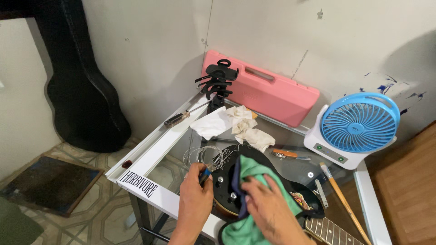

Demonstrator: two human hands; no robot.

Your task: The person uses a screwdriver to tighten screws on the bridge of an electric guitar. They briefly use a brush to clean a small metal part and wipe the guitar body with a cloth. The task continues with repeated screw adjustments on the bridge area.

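Two hands at work on a black electric guitar body lying flat on the surface, neck running off toward the lower right. Left hand closed in a pinch on a small blue-handled tool, tip close to the control knobs. Right hand pressed flat, fingers together, on a green cloth spread over the body. Strings apparently off already: a loose coil of wire just beyond the guitar. Wiping seemingly underway, restringing not begun. Farther out, crumpled white rags, a screwdriver, a thin brush. Glass-topped, white-framed surface pushed into a corner; pink plastic case leaning on the wall, blue-and-white fan at the right, black guitar case upright at the left, patterned tile floor below.
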